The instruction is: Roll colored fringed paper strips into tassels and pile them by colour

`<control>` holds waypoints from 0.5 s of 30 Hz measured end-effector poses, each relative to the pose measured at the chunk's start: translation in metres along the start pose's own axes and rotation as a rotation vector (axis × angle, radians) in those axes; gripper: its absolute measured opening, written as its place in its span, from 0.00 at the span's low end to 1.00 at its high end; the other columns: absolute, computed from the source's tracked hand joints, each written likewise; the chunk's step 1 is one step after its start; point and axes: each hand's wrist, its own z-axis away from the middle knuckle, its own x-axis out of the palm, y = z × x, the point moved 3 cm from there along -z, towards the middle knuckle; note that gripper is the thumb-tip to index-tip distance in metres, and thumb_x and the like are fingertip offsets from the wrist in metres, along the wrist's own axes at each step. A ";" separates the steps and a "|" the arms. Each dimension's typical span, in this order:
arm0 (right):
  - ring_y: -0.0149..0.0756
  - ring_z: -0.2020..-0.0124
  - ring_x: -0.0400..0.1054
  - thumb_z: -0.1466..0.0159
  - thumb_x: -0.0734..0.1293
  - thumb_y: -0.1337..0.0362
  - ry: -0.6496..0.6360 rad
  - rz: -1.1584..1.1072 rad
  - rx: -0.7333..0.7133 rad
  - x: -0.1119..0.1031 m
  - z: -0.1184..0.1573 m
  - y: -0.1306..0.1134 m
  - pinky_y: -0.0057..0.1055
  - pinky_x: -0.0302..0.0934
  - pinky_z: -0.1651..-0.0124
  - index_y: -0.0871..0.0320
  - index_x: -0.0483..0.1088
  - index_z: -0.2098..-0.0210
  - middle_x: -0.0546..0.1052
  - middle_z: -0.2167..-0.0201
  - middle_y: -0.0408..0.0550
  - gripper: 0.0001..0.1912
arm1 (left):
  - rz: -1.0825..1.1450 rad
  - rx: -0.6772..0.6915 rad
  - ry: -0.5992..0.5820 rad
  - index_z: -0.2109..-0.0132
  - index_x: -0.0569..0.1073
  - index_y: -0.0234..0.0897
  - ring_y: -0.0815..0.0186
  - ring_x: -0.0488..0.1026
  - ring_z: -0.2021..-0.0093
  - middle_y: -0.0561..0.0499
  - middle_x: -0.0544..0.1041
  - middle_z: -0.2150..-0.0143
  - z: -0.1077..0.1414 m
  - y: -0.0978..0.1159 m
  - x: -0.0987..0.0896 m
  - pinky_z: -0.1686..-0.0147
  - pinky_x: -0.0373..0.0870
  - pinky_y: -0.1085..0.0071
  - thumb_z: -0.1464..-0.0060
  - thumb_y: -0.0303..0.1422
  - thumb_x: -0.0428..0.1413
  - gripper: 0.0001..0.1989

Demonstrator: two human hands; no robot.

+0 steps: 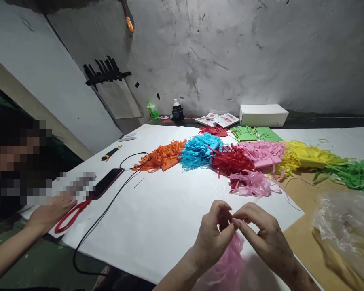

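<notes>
Close to the table's front edge, my left hand and my right hand meet with thumbs and forefingers pinched together. From between them hangs a pink tissue-paper tassel, its strips spreading downward and blurred at the bottom. The exact point of the pinch is covered by my fingertips. Ahead of my hands lies a loose bunch of pink strips. Behind it are fringed paper bundles in pink, dark red, blue, orange and yellow.
Green strips and a clear plastic bag lie on brown paper at right. A white box stands by the wall. At left, another person's arm rests near red-handled scissors, a phone and a black cable.
</notes>
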 end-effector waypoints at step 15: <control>0.33 0.71 0.63 0.29 0.60 0.68 0.231 -0.029 -0.110 0.005 0.007 -0.008 0.29 0.59 0.68 0.56 0.64 0.69 0.68 0.73 0.42 0.10 | 0.032 -0.167 -0.006 0.74 0.70 0.35 0.71 0.60 0.76 0.55 0.68 0.78 0.006 0.005 0.004 0.75 0.53 0.74 0.52 0.28 0.60 0.06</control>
